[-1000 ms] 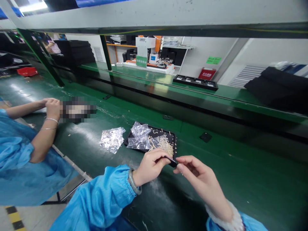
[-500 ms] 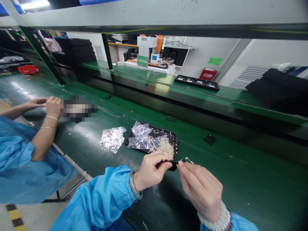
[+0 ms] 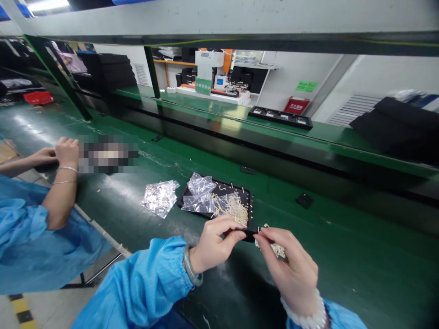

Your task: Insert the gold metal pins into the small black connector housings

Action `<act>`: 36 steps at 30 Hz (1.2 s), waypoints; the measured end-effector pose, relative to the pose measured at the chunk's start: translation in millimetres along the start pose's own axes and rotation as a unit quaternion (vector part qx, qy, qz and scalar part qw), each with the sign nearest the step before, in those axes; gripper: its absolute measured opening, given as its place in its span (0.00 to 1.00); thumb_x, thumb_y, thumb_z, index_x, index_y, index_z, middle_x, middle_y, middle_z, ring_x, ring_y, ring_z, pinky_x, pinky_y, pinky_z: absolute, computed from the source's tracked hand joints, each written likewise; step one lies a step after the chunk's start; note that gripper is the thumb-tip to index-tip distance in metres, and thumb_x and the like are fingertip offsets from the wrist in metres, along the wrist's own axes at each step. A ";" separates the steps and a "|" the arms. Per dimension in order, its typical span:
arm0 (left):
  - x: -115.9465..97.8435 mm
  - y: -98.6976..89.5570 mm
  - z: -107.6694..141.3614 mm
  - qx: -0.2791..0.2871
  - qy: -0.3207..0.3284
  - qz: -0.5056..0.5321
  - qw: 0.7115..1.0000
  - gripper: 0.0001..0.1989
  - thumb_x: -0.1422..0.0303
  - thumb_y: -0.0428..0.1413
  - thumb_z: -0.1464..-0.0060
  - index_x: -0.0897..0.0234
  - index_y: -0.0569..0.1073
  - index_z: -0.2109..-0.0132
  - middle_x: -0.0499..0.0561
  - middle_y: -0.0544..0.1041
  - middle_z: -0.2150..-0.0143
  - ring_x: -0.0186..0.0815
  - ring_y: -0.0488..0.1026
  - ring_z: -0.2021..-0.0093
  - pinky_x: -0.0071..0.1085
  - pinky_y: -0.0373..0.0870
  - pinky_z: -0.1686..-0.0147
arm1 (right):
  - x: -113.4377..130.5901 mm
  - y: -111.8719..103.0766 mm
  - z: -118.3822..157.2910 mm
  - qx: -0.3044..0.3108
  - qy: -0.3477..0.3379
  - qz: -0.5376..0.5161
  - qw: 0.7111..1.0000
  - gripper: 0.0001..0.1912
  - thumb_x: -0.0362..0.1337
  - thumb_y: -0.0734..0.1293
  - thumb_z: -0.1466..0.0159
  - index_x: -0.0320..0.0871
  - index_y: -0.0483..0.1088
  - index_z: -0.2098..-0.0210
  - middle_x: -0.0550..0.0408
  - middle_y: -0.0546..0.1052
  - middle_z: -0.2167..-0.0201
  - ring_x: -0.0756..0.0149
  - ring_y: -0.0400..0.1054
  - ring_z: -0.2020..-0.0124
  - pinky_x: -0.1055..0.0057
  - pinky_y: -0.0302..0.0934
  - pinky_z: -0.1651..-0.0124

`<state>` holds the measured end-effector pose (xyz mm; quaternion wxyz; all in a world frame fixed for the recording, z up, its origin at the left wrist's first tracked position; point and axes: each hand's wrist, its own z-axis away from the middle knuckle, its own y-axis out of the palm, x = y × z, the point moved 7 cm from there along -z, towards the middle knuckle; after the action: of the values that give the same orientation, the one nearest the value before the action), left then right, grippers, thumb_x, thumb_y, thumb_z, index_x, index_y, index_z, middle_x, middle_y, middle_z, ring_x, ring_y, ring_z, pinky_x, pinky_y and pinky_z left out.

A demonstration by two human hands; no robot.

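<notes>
My left hand [image 3: 216, 241] is closed on one end of a small black part [image 3: 247, 233], thumb and fingers pinching it. At the part's other end, my right hand [image 3: 291, 265] has thumb and forefinger pressed together; whatever tiny piece is between them is too small to make out. Small pale pieces [image 3: 278, 250] lie on the bench beside and partly behind my right fingers. Just beyond my left hand is a black tray [image 3: 250, 197] with clear plastic bags [image 3: 200, 201] and a heap of pale pieces [image 3: 236, 209].
More clear bags [image 3: 160, 197] lie left of the tray on the green bench [image 3: 360, 246]. Small black parts [image 3: 304, 200] lie farther back. At the left, a person's hands [image 3: 65, 153] work near a blurred-out patch. A grey shelf beam [image 3: 219, 20] crosses above.
My right hand has shifted slightly right and its fingers have opened out somewhat, uncovering more pale pieces behind them. My left hand stays nearly still. The other person's hands have moved slightly left.
</notes>
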<state>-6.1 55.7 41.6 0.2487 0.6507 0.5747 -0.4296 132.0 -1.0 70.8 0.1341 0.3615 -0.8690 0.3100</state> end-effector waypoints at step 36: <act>-22.4 -6.5 7.2 -0.014 0.261 -0.193 0.946 0.20 0.82 0.47 0.46 0.65 0.68 0.48 0.55 0.71 0.52 0.34 0.70 0.52 0.30 0.71 0.51 | -33.3 39.1 10.7 0.189 0.397 -0.384 0.812 0.15 0.47 0.62 0.38 0.41 0.70 0.68 0.54 0.76 0.76 0.69 0.70 0.78 0.72 0.65 0.73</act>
<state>-13.7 39.3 57.9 0.0113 0.6131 0.7399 -0.2766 127.4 31.7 30.0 0.5046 0.5297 -0.4546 0.5081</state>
